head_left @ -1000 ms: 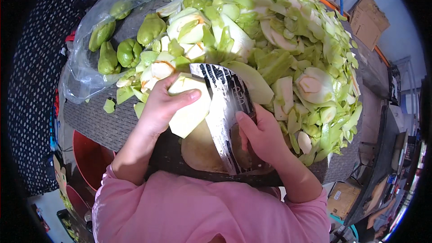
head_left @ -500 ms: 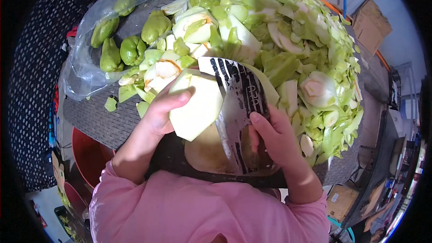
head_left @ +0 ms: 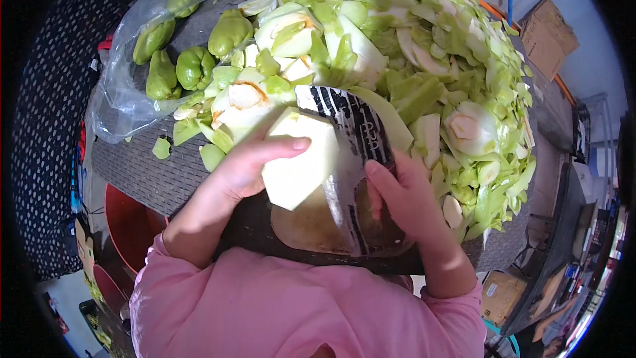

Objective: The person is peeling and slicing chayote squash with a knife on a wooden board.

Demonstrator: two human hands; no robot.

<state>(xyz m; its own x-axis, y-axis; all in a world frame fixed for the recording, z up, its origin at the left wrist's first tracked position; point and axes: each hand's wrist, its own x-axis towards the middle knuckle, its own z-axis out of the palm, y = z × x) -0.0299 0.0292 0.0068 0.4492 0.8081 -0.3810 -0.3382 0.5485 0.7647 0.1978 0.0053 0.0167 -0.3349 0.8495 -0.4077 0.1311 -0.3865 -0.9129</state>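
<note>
In my left hand (head_left: 248,166) is a large, pale, peeled vegetable piece (head_left: 298,166) with flat cut faces, my thumb across its upper left side. My right hand (head_left: 397,195) is closed on a broad knife (head_left: 346,122) whose blade has a black striped pattern. The blade stands just to the right of and behind the piece, and a pale sliced strip (head_left: 394,119) shows beyond it; whether blade and piece touch, I cannot tell. A worn board (head_left: 308,232) lies below both hands.
A large pile of green peels and cut pieces (head_left: 457,46) covers the table (head_left: 132,172). Whole green chayotes (head_left: 225,33) and a clear bag (head_left: 116,106) lie upper left. Red buckets (head_left: 129,225), cardboard (head_left: 546,36) and another person's arm (head_left: 550,325) are around the table.
Both hands, the piece and the knife have shifted a little to the right since one second ago. Both hands keep their grips.
</note>
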